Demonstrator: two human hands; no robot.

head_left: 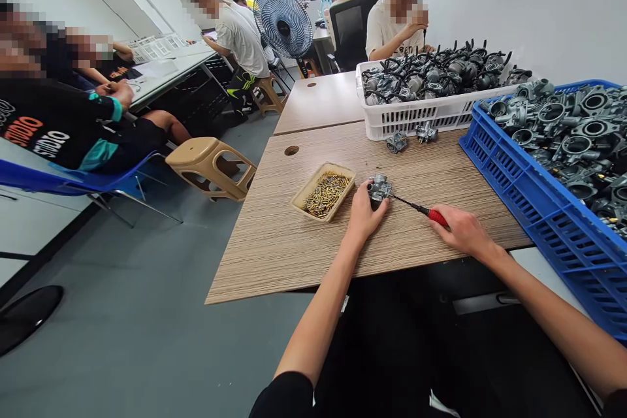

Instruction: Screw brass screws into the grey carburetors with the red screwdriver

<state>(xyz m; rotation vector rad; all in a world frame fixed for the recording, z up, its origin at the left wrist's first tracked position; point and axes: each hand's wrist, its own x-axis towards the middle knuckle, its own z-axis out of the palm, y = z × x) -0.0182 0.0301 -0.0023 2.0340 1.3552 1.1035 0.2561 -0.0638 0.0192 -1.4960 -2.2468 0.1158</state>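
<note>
My left hand (pixel 365 214) grips a small grey metal carburetor (pixel 380 187) against the wood-grain tabletop (pixel 274 241). In my right hand (pixel 463 228) is a screwdriver (pixel 435 215) with a red and black handle. Its thin dark shaft points left, and the tip meets the near right side of the carburetor; the exact contact spot is too small to make out. Left of my left hand sits a shallow cream tray (pixel 300 204) of small brass-coloured parts (pixel 326 194). A few tiny pieces lie on the table beyond the carburetor.
A white basket (pixel 416 119) heaped with carburetors stands at the back, two loose carburetors (pixel 396 142) before it. To the right, a blue crate (pixel 533 189) holds more metal bodies. One person (pixel 392 29) works across the table. A fan (pixel 283 23) and a tan stool (pixel 206 160) stand left.
</note>
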